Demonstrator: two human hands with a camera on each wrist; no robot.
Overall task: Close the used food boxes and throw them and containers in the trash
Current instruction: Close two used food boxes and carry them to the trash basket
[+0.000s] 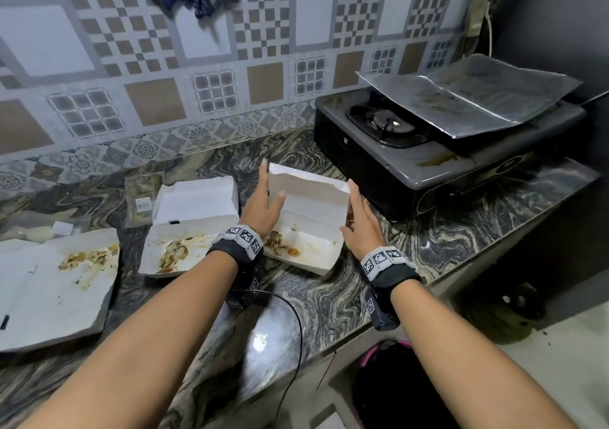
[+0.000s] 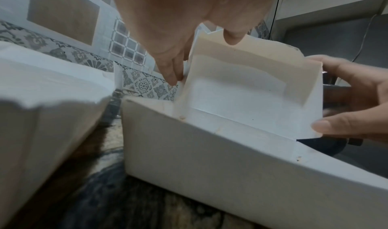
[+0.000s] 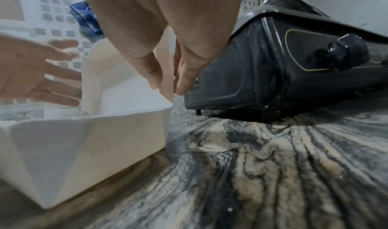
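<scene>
1. Far left on the marble table (image 1: 329, 300), a flattened white box (image 1: 56, 283) lies open, streaked with food scraps and untouched.

2. Just to its right, a second open box (image 1: 188, 230) sits with its lid tipped back toward the tiled wall (image 1: 99, 49), leftovers smeared across its base.

3. My left hand (image 1: 263, 204) reaches to the left flap of the third box (image 1: 306, 221), fingers straight, thumb inside the raised lid; the left wrist view shows the fingertips (image 2: 173, 76) touching the flap's outer face.

4. That third box stands between my two hands, lid half-raised, scraps in its tray.

5. My right hand (image 1: 361, 221) meets the right flap, fingers extended outside and thumb low at the corner, gripping nothing firmly, just beside the gas stove (image 1: 445, 151).

6. I judge this to be the closing step on the first of three boxes; next, both flaps need folding inward while the lid swings down, kept level so no sauce spills.
</scene>
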